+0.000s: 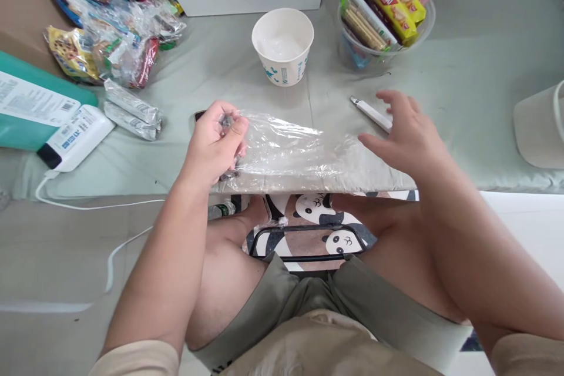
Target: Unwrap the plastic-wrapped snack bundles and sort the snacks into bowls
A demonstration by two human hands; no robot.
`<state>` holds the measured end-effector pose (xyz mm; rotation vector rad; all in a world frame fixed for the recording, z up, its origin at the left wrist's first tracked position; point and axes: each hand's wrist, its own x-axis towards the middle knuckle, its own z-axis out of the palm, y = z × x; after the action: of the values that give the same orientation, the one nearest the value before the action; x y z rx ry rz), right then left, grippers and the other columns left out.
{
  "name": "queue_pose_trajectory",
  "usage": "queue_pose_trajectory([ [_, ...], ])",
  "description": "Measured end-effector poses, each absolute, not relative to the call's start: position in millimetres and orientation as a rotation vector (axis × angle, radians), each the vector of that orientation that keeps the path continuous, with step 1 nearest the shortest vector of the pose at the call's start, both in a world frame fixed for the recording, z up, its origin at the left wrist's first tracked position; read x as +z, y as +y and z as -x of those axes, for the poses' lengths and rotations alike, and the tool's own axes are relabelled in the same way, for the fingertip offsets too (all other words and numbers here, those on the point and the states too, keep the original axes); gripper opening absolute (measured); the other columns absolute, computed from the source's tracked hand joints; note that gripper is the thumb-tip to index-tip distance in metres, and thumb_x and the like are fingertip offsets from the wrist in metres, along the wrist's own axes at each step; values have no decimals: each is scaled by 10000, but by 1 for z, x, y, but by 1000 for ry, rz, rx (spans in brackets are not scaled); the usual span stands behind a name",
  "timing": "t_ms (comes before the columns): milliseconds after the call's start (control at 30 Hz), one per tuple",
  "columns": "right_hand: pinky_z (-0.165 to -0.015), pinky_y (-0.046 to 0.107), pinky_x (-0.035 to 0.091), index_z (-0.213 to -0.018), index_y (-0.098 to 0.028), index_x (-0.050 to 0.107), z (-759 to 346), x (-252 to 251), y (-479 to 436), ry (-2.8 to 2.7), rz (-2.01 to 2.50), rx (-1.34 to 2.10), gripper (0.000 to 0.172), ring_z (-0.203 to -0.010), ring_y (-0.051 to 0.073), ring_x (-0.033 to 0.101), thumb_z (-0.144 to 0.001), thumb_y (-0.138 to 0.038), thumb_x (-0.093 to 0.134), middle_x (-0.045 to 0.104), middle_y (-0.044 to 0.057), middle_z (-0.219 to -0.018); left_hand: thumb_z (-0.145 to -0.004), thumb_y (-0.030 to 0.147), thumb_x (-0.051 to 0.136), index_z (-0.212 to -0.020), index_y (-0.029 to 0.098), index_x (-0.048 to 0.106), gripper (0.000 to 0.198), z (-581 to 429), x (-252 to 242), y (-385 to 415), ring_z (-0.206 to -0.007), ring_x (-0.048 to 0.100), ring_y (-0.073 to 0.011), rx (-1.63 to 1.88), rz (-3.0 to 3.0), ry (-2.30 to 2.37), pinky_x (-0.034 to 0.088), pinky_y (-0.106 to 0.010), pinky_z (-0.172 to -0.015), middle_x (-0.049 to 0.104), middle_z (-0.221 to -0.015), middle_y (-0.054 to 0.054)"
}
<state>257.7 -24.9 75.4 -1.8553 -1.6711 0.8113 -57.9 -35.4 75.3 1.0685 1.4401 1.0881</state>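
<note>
My left hand (222,140) is closed around one end of a clear plastic bag (286,144), near the table's front edge. The rest of the bag stretches to the right, loose and crinkled. Something dark shows at my left fingers, too hidden to name. My right hand (403,132) is held above the table with thumb and fingers apart, holding nothing. Beside its fingers lies a slim white box cutter (371,114). Behind the bag stands a white paper bucket (282,47) with blue print.
Wrapped snacks (110,29) are heaped at the back left. Nearby are foil-wrapped sticks (133,110), a green bottle (35,103) and a white power strip (77,138) with its cord. A clear tub (429,23) of snacks stands back right, a white bin (541,126) far right.
</note>
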Motion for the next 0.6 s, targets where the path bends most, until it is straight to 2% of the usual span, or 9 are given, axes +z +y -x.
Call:
queue_pose_trajectory([
  [100, -1244, 561, 406, -1416, -233, 580, -245, 65, -19, -1992, 1419, 844, 758, -1483, 384, 503, -739, -439, 852, 550, 148, -1573, -907, 308, 759, -830, 265, 597, 184, 54, 79, -38, -297, 358, -67, 900, -1141, 1330, 170, -194, -302, 522, -440, 80],
  [167, -1296, 560, 331, -1422, -242, 581, -226, 59, -17, -2127, 1132, 982, 803, -1519, 374, 464, -719, -503, 867, 569, 125, -1562, -868, 312, 794, -797, 255, 599, 215, 50, 82, -40, -292, 380, -70, 795, -1145, 1252, 173, -187, -305, 527, -430, 69],
  [200, -1294, 570, 323, -1379, -243, 611, -216, 57, -16, -2177, 1056, 1032, 768, -1470, 373, 515, -703, -488, 880, 627, 120, -1492, -855, 315, 805, -785, 251, 599, 227, 48, 84, -41, -286, 377, -70, 748, -1138, 1222, 166, -188, -307, 527, -425, 65],
  [267, -1210, 575, 410, -1150, -235, 701, -200, 56, -16, -2278, 1016, 1109, 456, -1188, 331, 685, -749, -403, 839, 757, 93, -1175, -845, 312, 806, -771, 246, 591, 236, 47, 87, -41, -270, 342, -64, 691, -1128, 1195, 151, -198, -312, 529, -423, 62],
  [333, -998, 485, 537, -863, -224, 686, -193, 61, -19, -2311, 1049, 1193, 119, -816, 227, 691, -847, -336, 725, 725, 38, -824, -842, 276, 789, -830, 251, 593, 198, 48, 88, -37, -279, 347, -64, 783, -1103, 1204, 178, -202, -326, 572, -465, 64],
  [400, -756, 361, 537, -736, -219, 628, -194, 69, -26, -2188, 1101, 1345, 207, -623, 153, 593, -908, -332, 648, 648, 6, -661, -836, 232, 771, -968, 270, 580, 235, 52, 87, -30, -404, 528, -88, 1054, -994, 1206, 349, -185, -406, 695, -640, 59],
  [467, -636, 302, 491, -753, -218, 624, -197, 75, -33, -1899, 1138, 1537, 232, -576, 128, 570, -918, -378, 659, 629, -8, -618, -867, 296, 744, -1070, 276, 551, 281, 54, 82, -26, -747, 729, -139, 1286, -809, 1146, 554, -222, -637, 780, -948, 27],
  [533, -603, 279, 493, -787, -218, 621, -199, 74, -37, -1551, 1174, 1663, 250, -578, 119, 588, -896, -425, 708, 624, -14, -623, -906, 516, 686, -1107, 242, 570, 358, 51, 73, -26, -1102, 731, -220, 1286, -658, 1041, 615, -322, -854, 749, -1225, -46],
  [600, -607, 264, 516, -777, -220, 601, -197, 69, -39, -1266, 1206, 1661, 288, -597, 107, 590, -860, -441, 766, 606, -20, -645, -850, 765, 615, -1180, 203, 603, 652, 41, 64, -32, -1237, 690, -313, 1109, -609, 937, 623, -404, -899, 701, -1339, -136],
])
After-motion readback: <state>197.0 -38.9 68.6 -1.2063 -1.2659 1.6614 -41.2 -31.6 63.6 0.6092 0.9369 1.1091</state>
